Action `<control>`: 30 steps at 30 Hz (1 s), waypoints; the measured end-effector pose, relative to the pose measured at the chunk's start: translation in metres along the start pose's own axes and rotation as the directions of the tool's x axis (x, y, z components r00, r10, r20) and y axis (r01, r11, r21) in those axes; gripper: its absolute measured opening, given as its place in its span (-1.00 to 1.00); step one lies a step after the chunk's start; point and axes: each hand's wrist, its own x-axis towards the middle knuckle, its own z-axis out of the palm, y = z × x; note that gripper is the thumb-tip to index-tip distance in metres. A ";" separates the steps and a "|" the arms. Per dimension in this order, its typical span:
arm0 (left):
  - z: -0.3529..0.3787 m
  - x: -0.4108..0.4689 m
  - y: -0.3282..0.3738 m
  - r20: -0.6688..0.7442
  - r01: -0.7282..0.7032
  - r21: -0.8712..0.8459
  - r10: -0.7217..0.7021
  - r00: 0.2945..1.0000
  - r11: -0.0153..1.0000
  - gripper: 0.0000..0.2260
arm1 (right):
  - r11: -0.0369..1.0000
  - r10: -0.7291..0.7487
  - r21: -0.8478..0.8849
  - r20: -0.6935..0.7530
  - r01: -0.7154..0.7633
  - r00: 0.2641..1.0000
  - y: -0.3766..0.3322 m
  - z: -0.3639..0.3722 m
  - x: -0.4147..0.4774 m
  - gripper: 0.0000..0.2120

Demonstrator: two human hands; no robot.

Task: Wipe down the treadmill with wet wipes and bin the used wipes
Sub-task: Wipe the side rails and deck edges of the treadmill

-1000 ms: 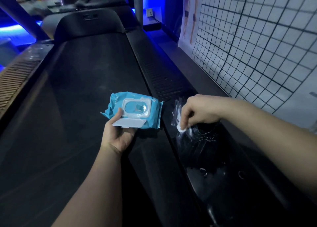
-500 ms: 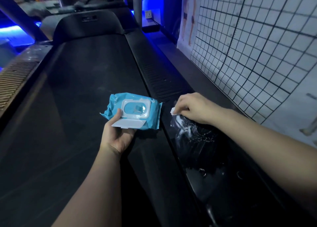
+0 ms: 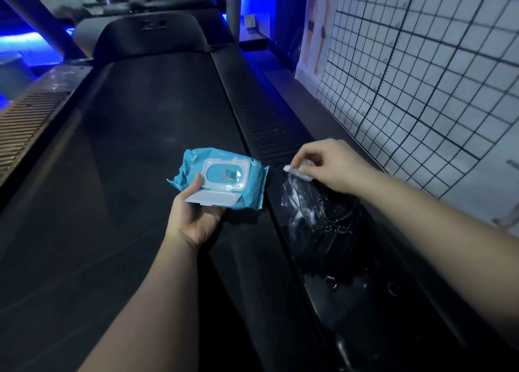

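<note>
Dimly blue-lit; right hand (image 3: 335,165) presses wipe (image 3: 297,172) on wet side rail (image 3: 323,231).

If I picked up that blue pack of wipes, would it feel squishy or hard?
Probably squishy: the blue pack has a crinkled, soft-looking wrapper. Likely light, since the left hand alone holds it up from underneath, thumb on top. Its white lid stands open and looks stiffer, so it might flap.
</note>
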 end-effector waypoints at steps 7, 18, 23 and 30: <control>-0.001 0.001 0.000 0.001 0.007 -0.015 -0.007 1.000 1.000 -0.59 | 0.978 -0.121 -0.129 0.297 0.166 0.947 0.000 0.007 -0.001 -0.80; 0.000 0.000 0.000 0.022 0.000 -0.023 0.000 1.000 1.000 -0.55 | 1.000 -0.026 0.010 0.099 0.025 0.995 -0.006 0.001 -0.001 -0.85; 0.002 -0.002 -0.001 0.022 0.008 -0.038 -0.007 1.000 0.999 -0.65 | 0.971 -0.165 -0.127 0.254 0.202 0.953 -0.004 0.020 0.004 -0.89; 0.002 -0.002 0.001 0.042 0.007 -0.045 -0.005 0.999 0.999 -0.73 | 0.951 0.033 -0.250 0.665 0.180 0.746 -0.018 -0.027 -0.008 -0.80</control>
